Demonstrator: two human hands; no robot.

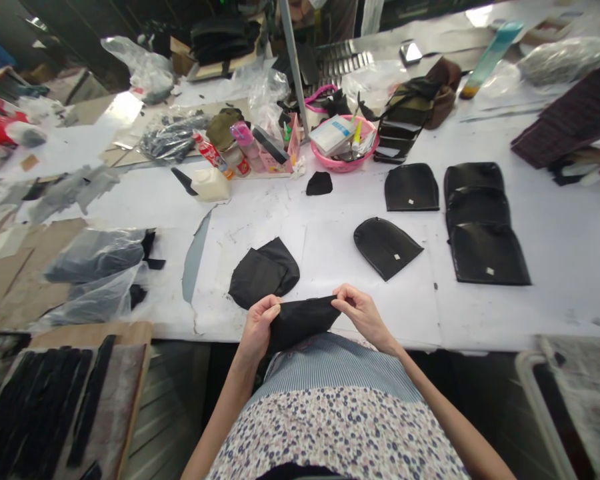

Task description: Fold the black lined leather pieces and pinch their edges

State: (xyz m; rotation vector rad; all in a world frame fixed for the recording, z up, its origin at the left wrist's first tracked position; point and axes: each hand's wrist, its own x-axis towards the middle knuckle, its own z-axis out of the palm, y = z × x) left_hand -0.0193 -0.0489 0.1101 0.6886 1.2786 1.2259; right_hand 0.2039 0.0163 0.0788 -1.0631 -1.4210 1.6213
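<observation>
Between my two hands a black fabric piece [304,321] is stretched at the table's front edge. My left hand [260,325] pinches its left end, and my right hand [359,312] pinches the upper right corner. Just beyond lie two overlapping black fabric pieces [265,270] with rounded edges. Farther right on the white table [330,233] rests a rounded black panel [386,245] with a small white tag. A similar panel [411,188] is behind it, beside a stack of overlapping black panels [487,253].
A pink basket [347,163] of small items, a cream bottle [210,185] and a small black scrap [319,183] stand or lie farther back. Plastic-wrapped bundles [97,257] are at left. A board with black strips [35,400] sits at lower left. A metal pole [295,67] rises behind.
</observation>
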